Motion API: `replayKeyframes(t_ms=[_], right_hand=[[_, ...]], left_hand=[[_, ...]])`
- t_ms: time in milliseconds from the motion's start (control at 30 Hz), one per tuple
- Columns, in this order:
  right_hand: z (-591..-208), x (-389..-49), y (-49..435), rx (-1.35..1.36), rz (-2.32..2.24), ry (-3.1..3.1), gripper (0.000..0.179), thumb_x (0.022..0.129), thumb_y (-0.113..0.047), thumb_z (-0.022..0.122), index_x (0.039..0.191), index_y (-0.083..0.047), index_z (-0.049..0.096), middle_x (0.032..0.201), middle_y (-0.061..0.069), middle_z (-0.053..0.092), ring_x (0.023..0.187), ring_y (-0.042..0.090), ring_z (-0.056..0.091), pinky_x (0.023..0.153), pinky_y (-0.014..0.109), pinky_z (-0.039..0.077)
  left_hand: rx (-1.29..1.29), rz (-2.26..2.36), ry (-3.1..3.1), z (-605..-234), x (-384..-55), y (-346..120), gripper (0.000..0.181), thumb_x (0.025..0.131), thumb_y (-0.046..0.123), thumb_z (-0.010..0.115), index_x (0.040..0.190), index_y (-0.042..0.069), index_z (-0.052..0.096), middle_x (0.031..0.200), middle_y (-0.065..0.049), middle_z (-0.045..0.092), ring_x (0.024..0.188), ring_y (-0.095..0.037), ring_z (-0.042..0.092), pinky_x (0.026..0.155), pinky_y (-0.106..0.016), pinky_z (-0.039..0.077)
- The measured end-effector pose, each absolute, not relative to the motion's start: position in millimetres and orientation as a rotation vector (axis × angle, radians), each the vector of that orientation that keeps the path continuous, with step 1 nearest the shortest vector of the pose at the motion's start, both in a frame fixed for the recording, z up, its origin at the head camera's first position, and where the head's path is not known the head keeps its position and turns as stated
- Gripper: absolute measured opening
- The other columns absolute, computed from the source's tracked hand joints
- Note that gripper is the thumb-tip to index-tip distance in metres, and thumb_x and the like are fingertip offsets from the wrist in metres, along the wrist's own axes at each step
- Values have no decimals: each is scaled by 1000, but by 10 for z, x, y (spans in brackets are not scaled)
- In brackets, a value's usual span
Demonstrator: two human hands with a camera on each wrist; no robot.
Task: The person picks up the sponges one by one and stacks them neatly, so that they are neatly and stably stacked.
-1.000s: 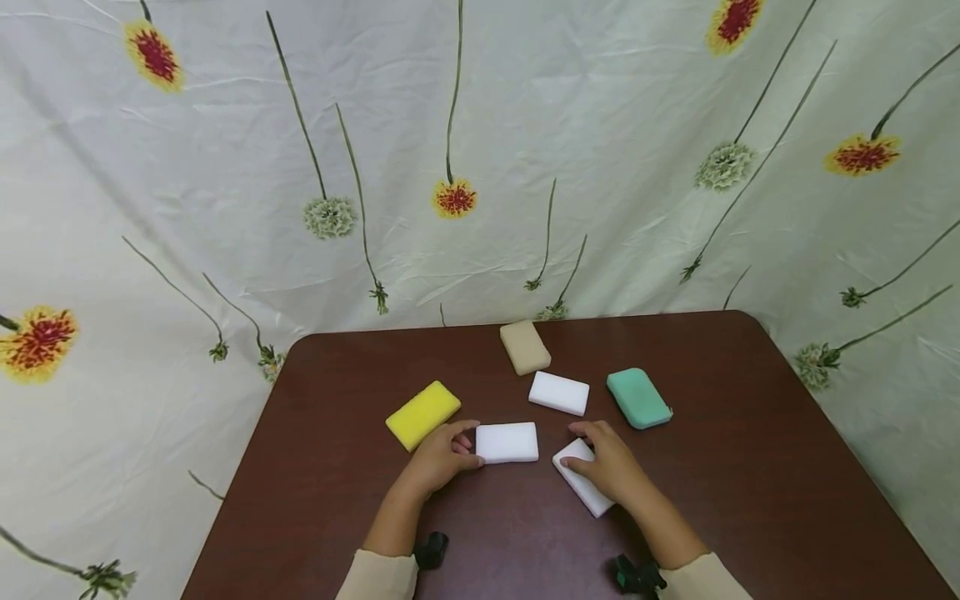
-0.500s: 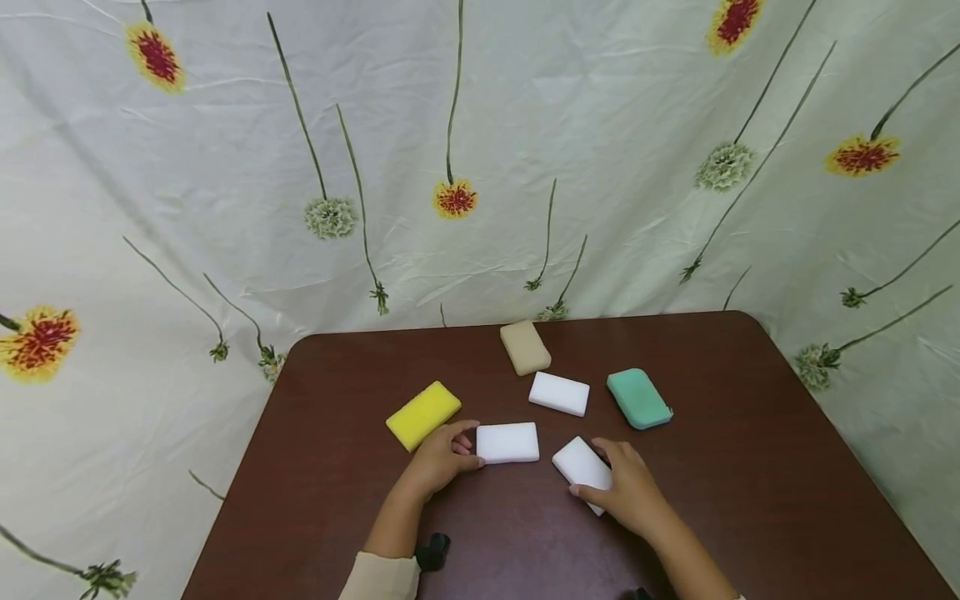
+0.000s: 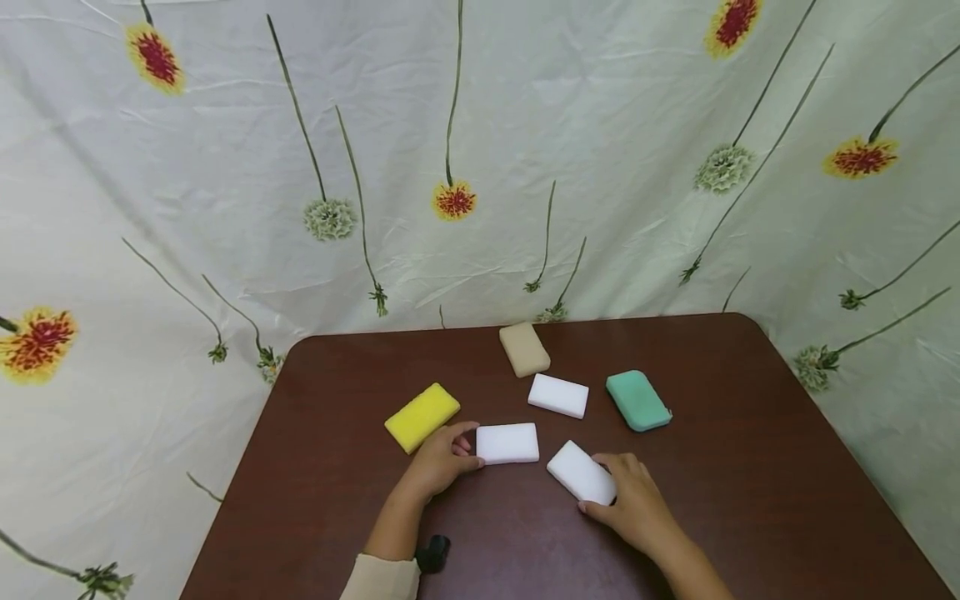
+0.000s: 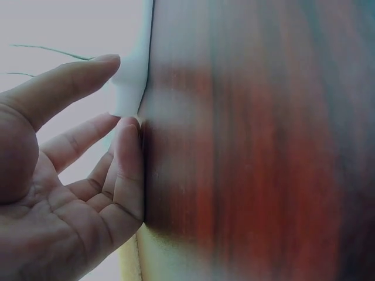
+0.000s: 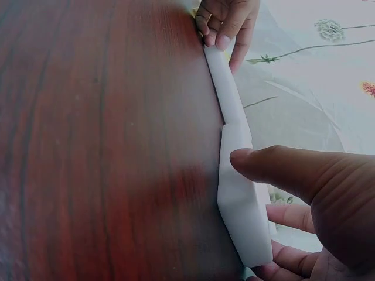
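Note:
Two white sponges lie flat on the dark table near its middle. My left hand [image 3: 441,458] holds the left end of one white sponge [image 3: 507,443], thumb at the near corner and forefinger at the far one. To the right, my right hand [image 3: 636,502] grips the other, slanted white sponge [image 3: 579,472] between thumb and fingers. In the right wrist view the thumb presses this sponge's [image 5: 237,193] near side, with the fingers behind it. A small gap separates the two sponges in the head view. The left wrist view shows only a blurred end of the left sponge [image 4: 130,82].
A yellow sponge [image 3: 422,417] lies just beyond the left hand. Behind the two held sponges are another white sponge [image 3: 558,395], a beige block [image 3: 524,348] and a green block [image 3: 638,400]. Floral cloth [image 3: 637,167] hangs behind the table [image 3: 337,400].
My right hand has shifted its hold down and right along the slanted sponge, which has turned slightly and moved a little left. The left hand and its sponge stay still.

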State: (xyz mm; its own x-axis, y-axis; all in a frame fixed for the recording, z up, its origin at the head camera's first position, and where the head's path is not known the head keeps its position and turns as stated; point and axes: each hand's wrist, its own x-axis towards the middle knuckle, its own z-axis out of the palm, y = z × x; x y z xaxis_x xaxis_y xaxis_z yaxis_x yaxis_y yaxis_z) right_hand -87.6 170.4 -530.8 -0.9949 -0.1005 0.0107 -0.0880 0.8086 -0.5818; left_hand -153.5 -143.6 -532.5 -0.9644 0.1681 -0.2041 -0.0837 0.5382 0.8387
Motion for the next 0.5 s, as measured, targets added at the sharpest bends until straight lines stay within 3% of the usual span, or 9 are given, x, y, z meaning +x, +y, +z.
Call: replayKeyframes(t_ms=[133,267,500], right_hand=[[-5303,-870,1703,-163,-948,2968,70,72,-31,91,134,-15,63,117,9,59,108,25,55,87,42,46],[-5291,-871,1712,-180,-913,2975,75,70,-30,93,134,-10,61,118,11,60,109,28,57,90,47,46],[-5301,-920,1723,-135,-1089,2962,65,75,-26,90,130,-7,61,121,8,62,113,25,59,94,46,49]], left_hand=[[47,1392,2521,-5344,-1529,-1427,60,80,13,84,136,10,63,98,-9,57,82,-19,53,69,-30,47],[21,1388,2530,-5345,-1529,-1422,60,80,14,85,136,11,63,98,-8,57,82,-18,53,69,-29,47],[50,1358,2538,-5301,-1521,-1416,69,78,13,87,140,8,59,99,-8,57,83,-18,53,70,-30,48]])
